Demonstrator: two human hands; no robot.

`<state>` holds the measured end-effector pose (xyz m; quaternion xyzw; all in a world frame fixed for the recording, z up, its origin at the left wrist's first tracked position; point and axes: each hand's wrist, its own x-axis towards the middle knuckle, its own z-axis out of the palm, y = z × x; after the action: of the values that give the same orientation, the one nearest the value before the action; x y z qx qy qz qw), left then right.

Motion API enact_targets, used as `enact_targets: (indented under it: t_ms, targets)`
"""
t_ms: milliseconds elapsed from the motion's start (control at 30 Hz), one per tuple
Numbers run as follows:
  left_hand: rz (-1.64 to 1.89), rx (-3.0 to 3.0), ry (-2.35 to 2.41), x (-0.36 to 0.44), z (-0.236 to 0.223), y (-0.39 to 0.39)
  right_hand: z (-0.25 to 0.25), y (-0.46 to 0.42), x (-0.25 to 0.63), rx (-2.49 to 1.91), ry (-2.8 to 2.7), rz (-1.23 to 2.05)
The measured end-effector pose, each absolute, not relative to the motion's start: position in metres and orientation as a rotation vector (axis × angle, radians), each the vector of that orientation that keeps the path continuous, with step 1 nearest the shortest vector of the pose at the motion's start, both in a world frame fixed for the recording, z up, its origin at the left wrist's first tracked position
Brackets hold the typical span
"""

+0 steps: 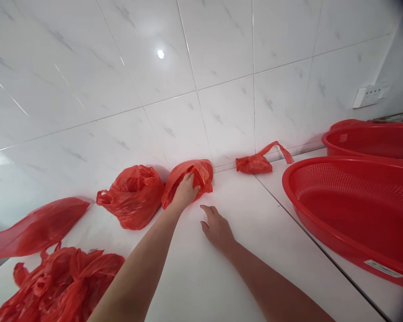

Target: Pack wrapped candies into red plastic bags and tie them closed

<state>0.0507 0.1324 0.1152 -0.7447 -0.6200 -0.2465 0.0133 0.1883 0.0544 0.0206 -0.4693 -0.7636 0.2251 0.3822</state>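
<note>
Red and crumpled, a plastic bag is entered by the left hand, grip unclear; the right hand is released.

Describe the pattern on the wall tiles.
The wall tiles are white with faint grey, marble-like streaks, seen best in the head view.

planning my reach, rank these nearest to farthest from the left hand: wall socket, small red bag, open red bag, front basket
From the left hand:
1. open red bag, right at its fingers
2. small red bag, to the right by the wall
3. front basket, farther right
4. wall socket, far right, on the wall
</note>
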Motion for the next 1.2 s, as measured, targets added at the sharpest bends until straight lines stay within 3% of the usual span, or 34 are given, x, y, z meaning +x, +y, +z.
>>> enact_targets:
  t_ms: [200, 400, 533, 700, 900, 1200]
  targets:
    - [-0.656, -2.401, -1.718, 0.026, 0.096, 0.077, 0.016, 0.072, 0.181, -1.185, -1.792, 0.289]
    - [-0.473, -2.600, -1.399, 0.007, 0.081, 0.029, 0.014, 0.091, 0.184, -1.195, -1.643, 0.533]
    - [-0.414, -2.789, -1.397, 0.019, 0.074, -0.001, 0.015, 0.093, 0.190, -1.116, -1.603, 0.734]
    - [-0.434, -2.976, -1.449, 0.041, 0.074, -0.023, 0.013, 0.095, 0.190, -1.166, -1.625, 0.744]
    - [-0.797, -2.453, -1.734, 0.018, 0.058, 0.000, 0.016, 0.092, 0.191, -1.124, -1.672, 0.807]
    - [-0.537, -1.981, -2.201, -0.013, 0.014, 0.036, 0.019, 0.103, 0.219, -1.118, -1.282, 1.094]
